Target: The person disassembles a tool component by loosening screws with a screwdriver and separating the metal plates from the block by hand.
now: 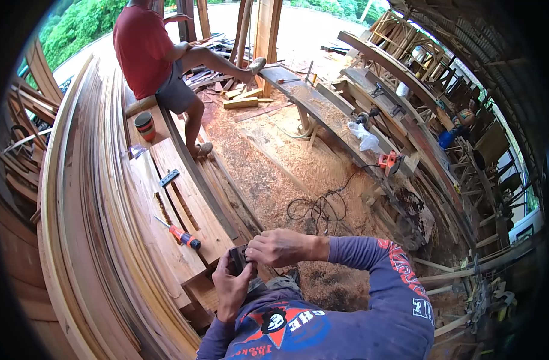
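The left hand (pixel 231 287) is turned upward with its fingers curled around a small dark rectangular block (pixel 238 258), its thumb along the near side and its fingers along the far side, so the gap between them is only as wide as the block itself. The right hand (pixel 280 248) comes in from the other side, palm down, its fingers bent and drawn close together, thumb and fingertips gripping the block's upper edge; just what they pinch there is too small to make out. The block is held in front of the person's body, above the near end of the pale flat wooden planks (pixel 193 201). On those planks, near the left hand, lies a screwdriver with a red and blue handle (pixel 184 236), its shaft pointing away; farther along sit a dark rectangular power strip (pixel 169 177) and a dark round can with a reddish band (pixel 145 126), standing upright. Beyond the hands, a loosely looped black cable (pixel 320 208) lies on the floor (pixel 262 162), which is strewn with shavings. An orange-red power tool (pixel 389 161) rests by the long narrow wooden tabletop (pixel 322 114), near a crumpled whitish plastic bag (pixel 365 138). Another person in a red shirt (pixel 141 51) sits at the far end of the planks, one foot raised onto that tabletop.
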`<state>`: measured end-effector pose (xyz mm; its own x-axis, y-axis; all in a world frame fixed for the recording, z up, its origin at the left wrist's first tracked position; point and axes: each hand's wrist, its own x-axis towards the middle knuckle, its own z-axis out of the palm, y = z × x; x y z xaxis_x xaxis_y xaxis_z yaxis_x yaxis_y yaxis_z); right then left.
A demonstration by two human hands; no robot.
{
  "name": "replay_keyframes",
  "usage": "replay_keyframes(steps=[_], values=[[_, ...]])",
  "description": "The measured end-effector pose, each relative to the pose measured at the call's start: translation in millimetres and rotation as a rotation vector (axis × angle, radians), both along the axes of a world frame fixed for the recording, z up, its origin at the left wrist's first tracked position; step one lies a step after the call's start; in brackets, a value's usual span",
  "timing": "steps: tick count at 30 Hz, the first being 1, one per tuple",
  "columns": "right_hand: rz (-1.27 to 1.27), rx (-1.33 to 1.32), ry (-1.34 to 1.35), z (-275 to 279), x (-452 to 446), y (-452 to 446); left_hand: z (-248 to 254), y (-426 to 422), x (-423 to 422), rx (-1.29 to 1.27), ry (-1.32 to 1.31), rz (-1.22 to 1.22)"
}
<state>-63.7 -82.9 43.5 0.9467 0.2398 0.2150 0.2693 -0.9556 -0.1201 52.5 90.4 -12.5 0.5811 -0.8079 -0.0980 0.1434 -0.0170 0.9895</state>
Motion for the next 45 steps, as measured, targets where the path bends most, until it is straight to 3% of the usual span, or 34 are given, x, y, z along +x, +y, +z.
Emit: replay_keyframes(steps=[10, 12, 17, 26, 28, 29, 31, 33, 36, 38, 39, 40, 42, 45], values=[[0.080, -0.159, -0.138, 17.0, 14.7, -1.8, 10.3, 0.6, 9.0, -0.133, 0.269, 0.000], [0.067, 0.077, -0.211, 17.9, 21.9, -0.2, 17.1, 4.0, 10.5, -0.147, 0.290, 0.006], [0.110, -0.031, -0.202, -1.1, 31.2, -0.5, 12.3, 8.4, 10.9, -0.160, 0.305, 0.019], [0.192, -0.250, -0.286, 13.5, 45.4, -16.5, 14.3, 9.3, 14.4, -0.084, 0.447, -0.002], [0.137, -0.260, -0.389, 33.7, 60.8, -23.8, 16.8, 8.3, 16.5, -0.080, 0.450, -0.009], [-0.016, -0.263, -0.227, 45.8, 71.9, -23.5, 16.7, 9.4, 16.0, -0.070, 0.462, -0.004], [-0.492, -0.492, -0.417, 108.0, 95.5, -14.0, 13.2, 9.0, 18.1, -0.066, 0.467, -0.011], [-0.634, -0.425, -0.488, 144.3, 128.0, -27.6, 14.7, 8.2, 16.5, -0.063, 0.448, -0.025], [-0.420, 0.000, -0.540, 197.6, 166.9, -37.3, 13.9, 11.9, 16.5, -0.081, 0.414, -0.017], [-0.133, 0.199, -0.169, 247.3, 167.6, -37.0, 25.5, 14.4, 14.2, -0.090, 0.393, 0.004], [-0.057, 0.255, -0.255, 246.8, 162.8, -32.4, 29.0, 15.1, 14.9, -0.094, 0.407, 0.022], [-0.039, 0.262, -0.255, 238.7, 167.0, -35.7, 30.3, 20.7, 16.9, -0.091, 0.424, 0.050], [0.147, 0.025, -0.547, 212.9, 180.9, -57.9, 24.6, 27.0, 21.3, -0.101, 0.418, 0.081], [0.095, -0.061, -0.453, 202.4, 149.0, -104.4, 21.9, 31.7, 24.0, -0.110, 0.423, 0.100]])
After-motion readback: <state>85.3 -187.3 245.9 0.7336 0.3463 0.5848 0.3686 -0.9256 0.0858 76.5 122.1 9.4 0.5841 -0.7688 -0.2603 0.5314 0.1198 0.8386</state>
